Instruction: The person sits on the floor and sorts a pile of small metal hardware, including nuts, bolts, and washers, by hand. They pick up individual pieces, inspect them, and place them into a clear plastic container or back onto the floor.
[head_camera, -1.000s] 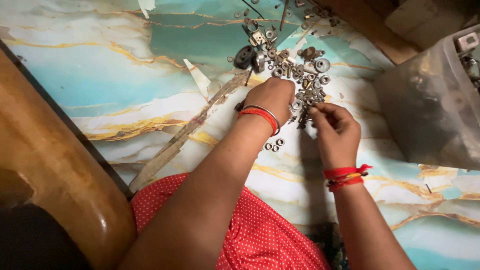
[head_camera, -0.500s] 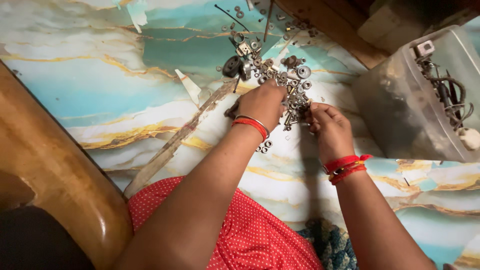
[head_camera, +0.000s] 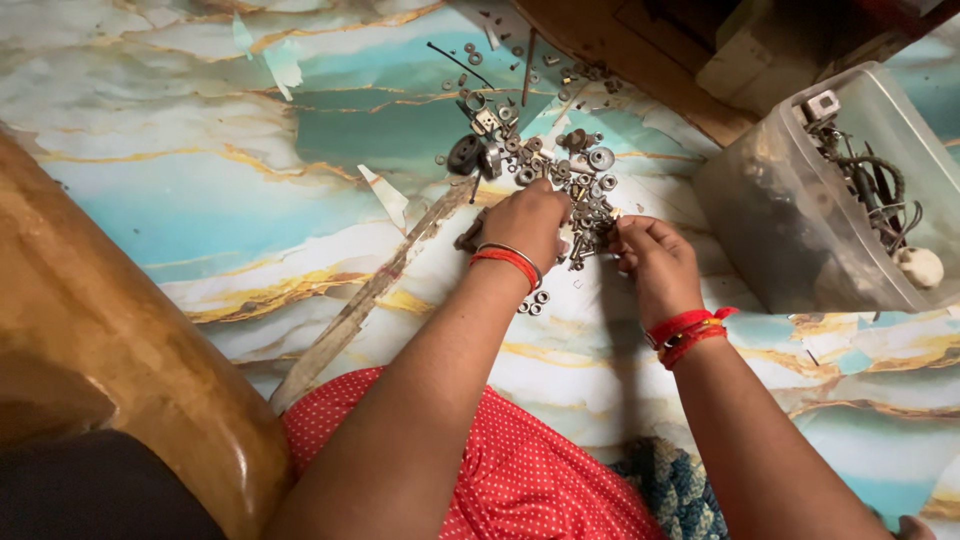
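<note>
The left hand (head_camera: 528, 222) covers its own fingertips and part of the pile of small metal parts (head_camera: 560, 160), each too small to name. The plastic tub (head_camera: 800, 200) runs off the right edge, its tangled contents unclear.

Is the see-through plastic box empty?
No, the clear plastic box on the right holds tangled dark wires, a small metal part and a pale round thing.

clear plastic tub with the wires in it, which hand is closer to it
Right. The right hand lies beside the tub, apart from it; the left hand is farther off, across the pile of nuts and washers.
</note>
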